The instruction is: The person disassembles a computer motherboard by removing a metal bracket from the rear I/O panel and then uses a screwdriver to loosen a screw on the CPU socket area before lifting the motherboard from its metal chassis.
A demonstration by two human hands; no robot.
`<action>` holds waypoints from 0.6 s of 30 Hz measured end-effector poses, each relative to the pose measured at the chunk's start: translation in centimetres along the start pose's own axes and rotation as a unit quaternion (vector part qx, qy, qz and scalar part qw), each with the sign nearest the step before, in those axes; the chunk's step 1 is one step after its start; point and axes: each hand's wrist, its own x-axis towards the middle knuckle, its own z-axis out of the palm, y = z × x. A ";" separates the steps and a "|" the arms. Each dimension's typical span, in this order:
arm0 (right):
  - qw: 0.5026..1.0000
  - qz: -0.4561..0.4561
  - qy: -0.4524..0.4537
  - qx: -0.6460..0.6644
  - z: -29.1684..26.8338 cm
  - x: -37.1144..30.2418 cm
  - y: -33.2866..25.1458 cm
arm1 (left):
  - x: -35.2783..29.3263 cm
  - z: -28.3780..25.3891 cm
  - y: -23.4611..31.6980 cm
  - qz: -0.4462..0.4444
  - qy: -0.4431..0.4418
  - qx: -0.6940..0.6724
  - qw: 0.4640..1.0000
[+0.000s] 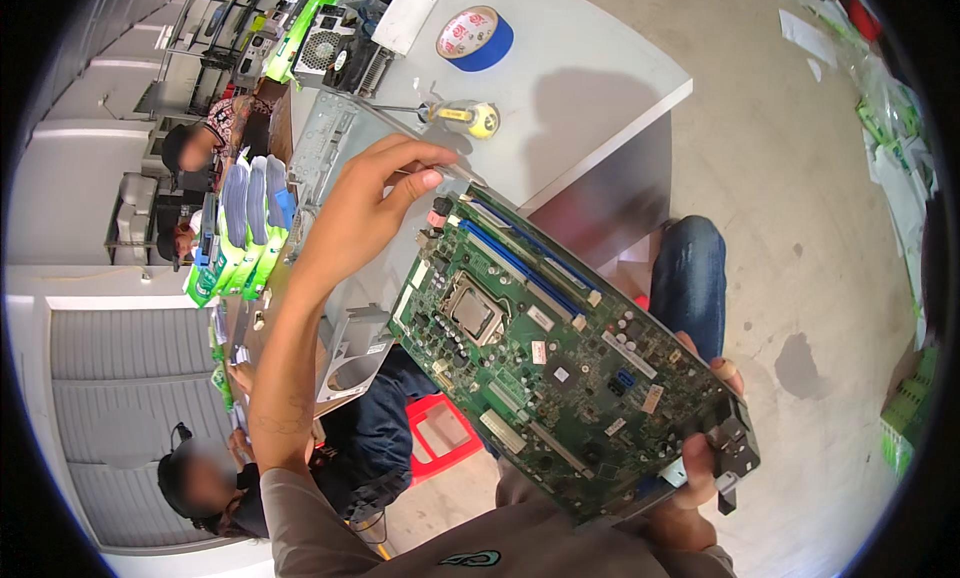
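A green computer motherboard (585, 378) on a metal plate is tilted in front of my body, between my two hands. Its square processor socket (474, 310) and blue memory slots (520, 266) face up. At the upper corner, the thumb and forefinger of my left hand (385, 193) pinch the metal edge. My right hand (690, 493) grips the opposite lower end beside a black and metal bracket (735, 448), its thumb on top and other fingers partly hidden underneath. A yellow-handled screwdriver (465, 116) lies on the table just beyond my left hand.
The grey table (610, 48) bears a roll of blue tape (480, 40), an open metal case (325, 143) and a power supply (322, 50). Green-wrapped stacks (240, 238) stand at left. A red stool (440, 438) is below. Other people (205, 483) sit along the left side.
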 end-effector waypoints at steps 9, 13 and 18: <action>0.999 0.049 0.000 0.014 0.0 0.6 -0.6 | 0.1 0.2 -0.2 0.008 -0.006 -0.023 1.000; 0.997 0.072 0.003 -0.004 0.8 0.9 -1.7 | 0.0 0.5 -0.1 -0.013 -0.004 -0.045 0.999; 0.997 0.074 0.025 0.002 1.1 1.1 -1.3 | -0.1 0.6 -0.1 0.008 0.016 -0.039 0.999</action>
